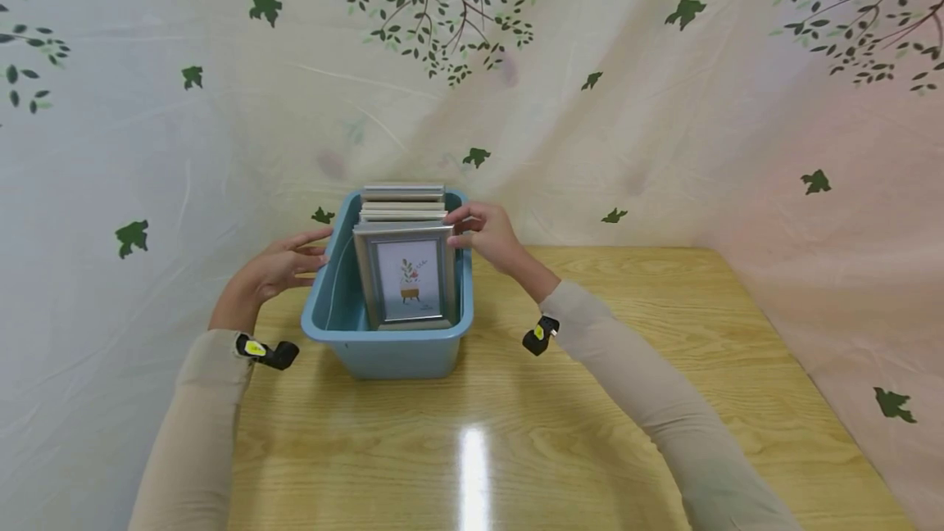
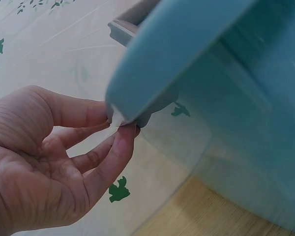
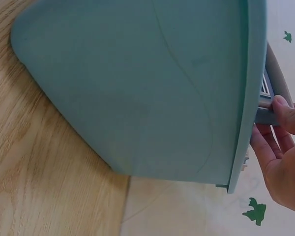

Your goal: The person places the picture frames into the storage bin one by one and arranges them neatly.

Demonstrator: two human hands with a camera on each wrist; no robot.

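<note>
A blue plastic bin (image 1: pixel 401 355) stands on the wooden table with several picture frames upright inside, one behind another. The front picture frame (image 1: pixel 410 281) has a silver border and a print of a potted plant; it leans back slightly. My right hand (image 1: pixel 490 234) reaches over the bin's right rim and pinches that frame's upper right corner between thumb and fingers, as the right wrist view also shows at the frame edge (image 3: pixel 265 116). At the left rim, my left hand (image 1: pixel 283 265) pinches the bin's edge between thumb and fingertips. The frames' lower parts behind the front one are hidden.
The wooden table (image 1: pixel 590 416) spreads to the right and front of the bin. A pale cloth (image 1: pixel 575 154) printed with leaves and branches hangs close behind and along both sides. Each sleeve carries a small black wrist camera (image 1: pixel 542 336).
</note>
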